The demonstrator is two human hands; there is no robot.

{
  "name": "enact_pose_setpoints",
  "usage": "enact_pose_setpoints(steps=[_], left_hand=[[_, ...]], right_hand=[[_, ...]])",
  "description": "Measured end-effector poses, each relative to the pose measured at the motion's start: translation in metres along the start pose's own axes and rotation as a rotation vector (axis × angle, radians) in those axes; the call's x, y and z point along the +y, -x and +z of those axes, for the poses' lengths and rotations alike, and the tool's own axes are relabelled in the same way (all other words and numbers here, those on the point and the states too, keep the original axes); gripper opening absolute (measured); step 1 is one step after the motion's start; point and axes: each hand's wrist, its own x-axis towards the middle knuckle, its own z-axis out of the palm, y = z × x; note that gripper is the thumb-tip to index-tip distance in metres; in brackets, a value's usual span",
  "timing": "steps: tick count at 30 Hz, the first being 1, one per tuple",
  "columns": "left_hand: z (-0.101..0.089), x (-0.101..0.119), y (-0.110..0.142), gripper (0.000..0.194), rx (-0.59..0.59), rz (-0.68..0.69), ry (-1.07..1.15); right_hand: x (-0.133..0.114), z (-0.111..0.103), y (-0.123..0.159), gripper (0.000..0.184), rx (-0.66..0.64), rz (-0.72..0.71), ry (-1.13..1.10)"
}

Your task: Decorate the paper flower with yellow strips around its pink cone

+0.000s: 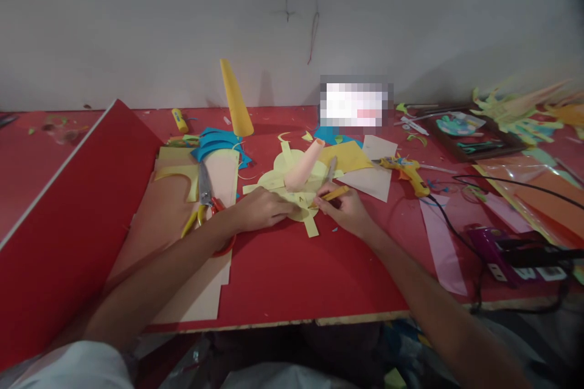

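Observation:
My left hand (262, 209) lies on a pale yellow paper cut-out (278, 179) with strips sticking out, fingers curled down and pressing it onto the red table (292, 267). A pink paper cone (303, 165) rests tilted on that cut-out. My right hand (344, 206) is closed round a yellow-handled cutter (334, 185), whose grey blade points up toward the cone.
Scissors (205, 194) lie on tan paper to the left, beside blue scraps (216, 143). A tall yellow cone (235, 97) stands at the back. A yellow glue gun (408, 171) and black cable lie right, near a purple power strip (502, 252). A red board (68, 219) leans at left.

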Motion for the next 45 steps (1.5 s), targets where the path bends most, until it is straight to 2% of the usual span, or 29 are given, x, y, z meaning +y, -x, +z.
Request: enact_pose_setpoints(steps=[3,8,10,12,14,16,19,30,36,38,42,45], left_hand=[[0.000,0.000,0.000,0.036,-0.004,-0.007,-0.011],[0.001,-0.001,0.000,0.035,0.026,0.011,-0.016],[0.001,-0.001,0.000,0.032,0.029,0.000,-0.010],[0.002,-0.001,0.000,0.030,0.023,-0.023,-0.009],[0.002,-0.001,-0.001,0.029,0.022,-0.044,-0.009],[0.003,-0.001,-0.001,0.031,0.028,-0.052,-0.011],[0.003,0.000,-0.001,0.032,0.040,-0.054,-0.012],[0.004,-0.001,0.000,0.031,0.040,-0.052,-0.010],[0.002,0.001,-0.001,0.033,0.022,-0.060,-0.023],[0.002,0.000,0.000,0.034,0.023,-0.058,-0.012],[0.002,-0.001,0.000,0.034,0.005,-0.056,-0.017],[-0.001,-0.001,0.000,0.036,-0.027,-0.032,-0.006]], right_hand=[[-0.001,0.000,-0.001,0.023,0.016,-0.033,-0.002],[-0.005,-0.001,-0.004,0.017,-0.002,-0.227,-0.059],[-0.005,-0.001,-0.004,0.016,0.003,-0.263,-0.073],[-0.003,0.000,-0.004,0.014,0.020,-0.223,-0.069],[-0.001,0.001,-0.004,0.014,0.022,-0.125,-0.078],[0.001,0.002,-0.003,0.016,0.005,-0.039,-0.109],[0.002,0.002,-0.003,0.016,-0.043,0.012,-0.134],[0.004,0.003,-0.005,0.015,-0.093,0.013,-0.071],[0.007,0.005,-0.005,0.012,-0.076,0.015,-0.074],[0.007,0.003,-0.004,0.012,-0.049,0.028,-0.074],[0.006,-0.002,0.000,0.016,0.115,0.046,-0.124],[0.005,-0.004,0.004,0.019,0.093,0.052,-0.202]])
